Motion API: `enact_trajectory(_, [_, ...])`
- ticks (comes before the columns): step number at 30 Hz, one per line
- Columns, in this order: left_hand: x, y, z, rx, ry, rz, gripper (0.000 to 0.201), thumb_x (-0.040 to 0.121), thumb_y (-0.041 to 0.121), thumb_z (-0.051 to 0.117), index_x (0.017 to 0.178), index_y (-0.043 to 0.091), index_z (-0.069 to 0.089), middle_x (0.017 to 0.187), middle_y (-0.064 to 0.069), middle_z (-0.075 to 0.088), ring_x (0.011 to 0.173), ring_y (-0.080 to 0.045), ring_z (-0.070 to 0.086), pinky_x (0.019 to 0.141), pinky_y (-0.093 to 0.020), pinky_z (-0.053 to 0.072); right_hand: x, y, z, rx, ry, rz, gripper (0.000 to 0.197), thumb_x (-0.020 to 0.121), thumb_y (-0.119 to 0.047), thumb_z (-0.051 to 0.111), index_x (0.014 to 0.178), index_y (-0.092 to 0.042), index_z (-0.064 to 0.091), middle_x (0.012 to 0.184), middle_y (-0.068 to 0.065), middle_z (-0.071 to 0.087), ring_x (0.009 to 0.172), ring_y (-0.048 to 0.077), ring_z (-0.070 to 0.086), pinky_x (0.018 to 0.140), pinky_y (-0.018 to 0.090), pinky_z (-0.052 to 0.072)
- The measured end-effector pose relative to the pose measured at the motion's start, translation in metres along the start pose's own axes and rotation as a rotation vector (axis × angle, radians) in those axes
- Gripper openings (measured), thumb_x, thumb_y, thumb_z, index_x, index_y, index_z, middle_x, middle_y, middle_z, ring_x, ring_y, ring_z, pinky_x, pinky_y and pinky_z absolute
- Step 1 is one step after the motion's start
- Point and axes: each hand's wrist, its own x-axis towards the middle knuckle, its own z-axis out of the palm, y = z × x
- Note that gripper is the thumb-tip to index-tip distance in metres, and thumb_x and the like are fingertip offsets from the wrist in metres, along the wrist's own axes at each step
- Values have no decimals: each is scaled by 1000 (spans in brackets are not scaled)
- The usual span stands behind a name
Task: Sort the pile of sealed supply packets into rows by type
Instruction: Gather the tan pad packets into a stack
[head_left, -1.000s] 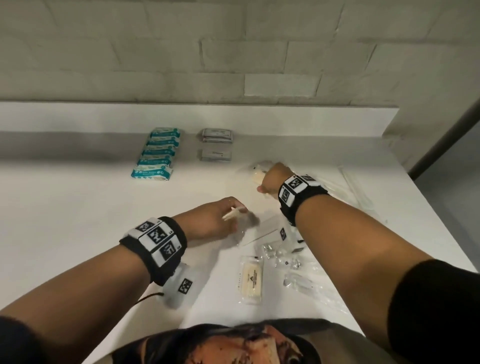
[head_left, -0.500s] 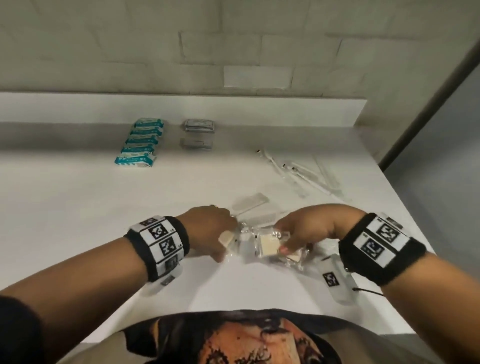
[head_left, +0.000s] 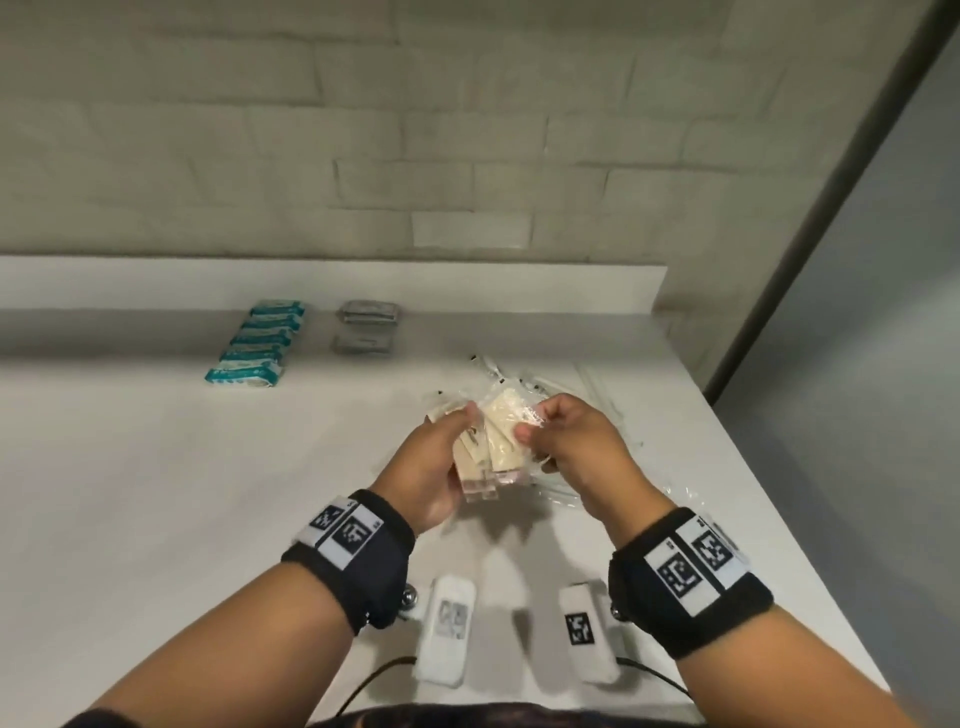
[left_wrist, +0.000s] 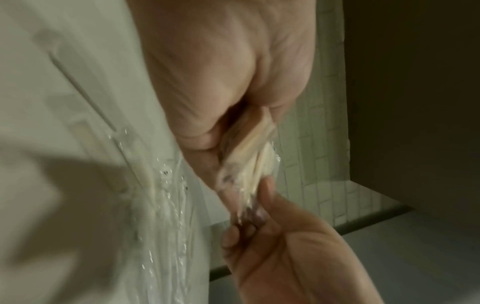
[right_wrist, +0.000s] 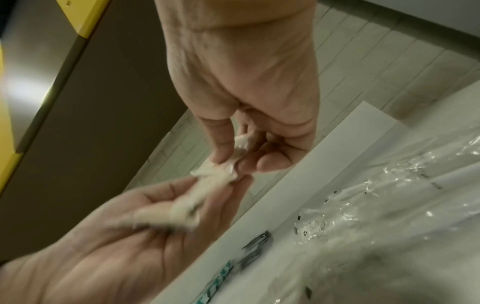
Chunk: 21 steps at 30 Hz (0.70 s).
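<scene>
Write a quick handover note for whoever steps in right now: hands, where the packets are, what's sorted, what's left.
Left hand grips a fanned bunch of beige packets above the table. Right hand pinches the top one.
Done: teal packets in a row at the back, grey packets in a row beside them.
Left: lay out the beige packets; sort the clear packets still loose beyond the hands.

Both hands raised, grips (head_left: 470, 441) (head_left: 540, 436) pinched
</scene>
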Motion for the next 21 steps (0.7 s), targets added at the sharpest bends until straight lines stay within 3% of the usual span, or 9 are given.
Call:
enact_trajectory(2, [-3,-8,10,-45,-76,32,39,92,31,58,120,5,60,109,-22,66,95,-35,64,86,-49,52,-3,3,-4,32,49,-50,16,81,-8,72,78,-11,57,63,-4,59,44,-3,51,45,11,39])
enact_trajectory(4, [-8,-14,16,-15,-109,46,42,79,27,72,112,2,63,102,-19,68,94,-33,63,92,-49,49,-6,4,-10,82,47,-62,17,80,-7,73,77,-11,57,59,-7,58,42,-4,50,44,11,39])
enact_trajectory(6, [-13,-17,21,10,-95,50,28,75,15,72,98,0,65,83,-14,70,75,-26,68,76,-39,56,-10,4,-16,118,-6,-56,16,79,-7,74,80,-13,59,60,-6,59,46,3,52,47,15,41])
enact_trajectory(8, [-16,-18,25,9,-65,43,17,78,12,65,93,2,64,73,-11,69,60,-20,67,58,-27,56,-14,4,-20,136,-37,-65,13,81,-6,72,77,-12,62,62,-3,60,52,10,52,52,20,42])
enact_trajectory(12, [-19,-19,26,-116,39,-20,19,93,22,57,105,7,60,84,-15,67,60,-19,66,44,-23,51,-18,0,-32,188,-16,-258,22,80,8,66,72,-12,61,69,-3,57,62,5,53,61,17,44])
enact_trajectory(14, [-21,-19,25,-161,-4,-94,35,93,33,56,117,7,57,86,-15,66,60,-19,64,43,-23,51,-20,-4,-36,89,-56,-414,28,80,13,63,71,-14,62,81,0,53,74,2,53,71,12,44])
enact_trajectory(16, [-24,-17,25,-182,-77,-103,35,85,28,66,113,7,60,84,-12,64,59,-19,63,45,-24,52,-23,-8,-35,-43,-145,-495,32,80,16,61,68,-14,64,90,2,49,85,-3,53,77,8,44])
enact_trajectory(18, [-27,-14,27,-149,-120,-31,28,78,9,70,105,10,60,80,-9,64,60,-20,65,50,-28,55,-24,-8,-33,-113,-186,-523,36,82,18,58,70,-14,68,98,2,51,94,-5,53,81,7,44])
enact_trajectory(21, [-25,-8,22,-28,-29,201,30,83,-5,62,108,11,58,88,-12,69,75,-25,70,63,-34,58,-15,-7,-31,-98,-112,-462,33,89,7,57,87,-22,71,101,1,60,94,4,59,84,15,47])
